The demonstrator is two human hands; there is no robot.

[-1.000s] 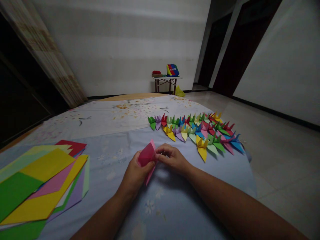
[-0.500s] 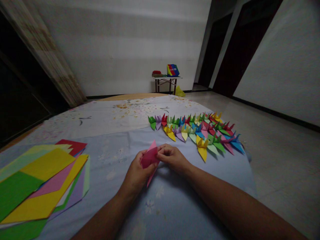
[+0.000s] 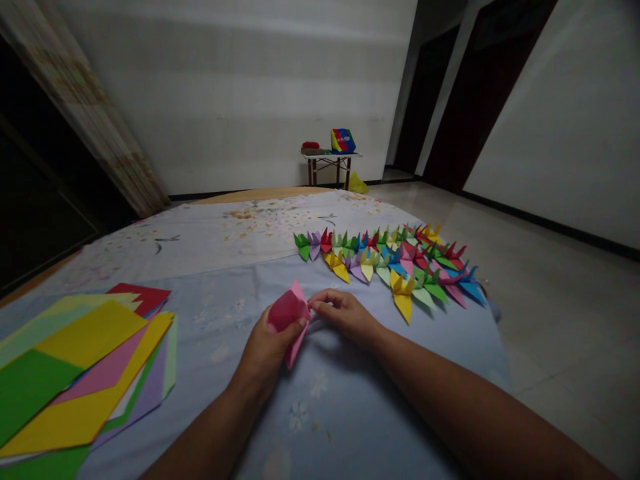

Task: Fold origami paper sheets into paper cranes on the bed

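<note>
Head view, from the left: overlapping sheets of coloured paper (image 3: 95, 330), spread loosely on the light blue cloth (image 3: 215, 317) over the desk (image 3: 265, 193). Next, the left hand (image 3: 270, 343), curled around a folded pink paper (image 3: 287, 310), with the thumb laid across its front and the fingers mostly hidden behind. Held up above the cloth between both hands, with one corner pointing upward. Then the right hand (image 3: 347, 317), nearly closed, pinching with thumb and forefinger at the paper's right edge. Farther right, beyond the hands, paper cranes (image 3: 383, 271) of many colours, in close rows, with a yellow crane (image 3: 403, 302) foremost.
</note>
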